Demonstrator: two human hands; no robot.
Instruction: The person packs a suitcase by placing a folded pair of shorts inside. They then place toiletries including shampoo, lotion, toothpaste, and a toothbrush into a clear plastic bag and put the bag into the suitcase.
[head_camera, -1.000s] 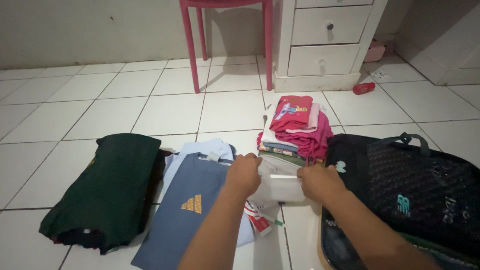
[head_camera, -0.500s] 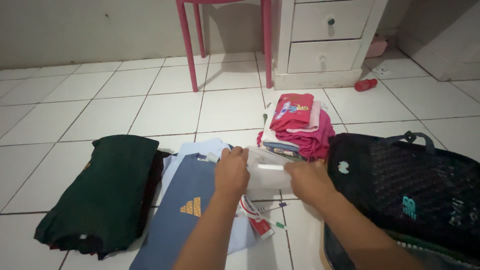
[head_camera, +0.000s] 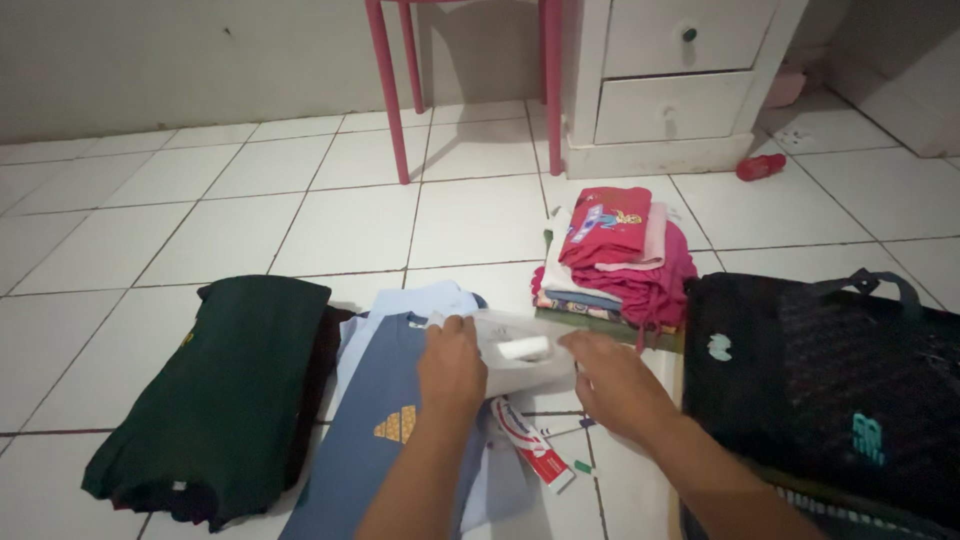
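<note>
Both hands, left hand (head_camera: 452, 365) and right hand (head_camera: 617, 385), grip a clear pouch (head_camera: 520, 352) (long axis left-right).

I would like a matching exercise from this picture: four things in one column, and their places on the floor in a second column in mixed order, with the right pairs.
Things
1. dark green folded garment
2. pink and red clothes pile
3. black mesh bag
4. clear plastic bag

Places
A. at the far right, next to the clothes pile
B. between the left hand and the right hand
C. at the far left, beside the blue shirt
D. in front of the white drawer unit

Pairs: 1-C, 2-D, 3-A, 4-B
</note>
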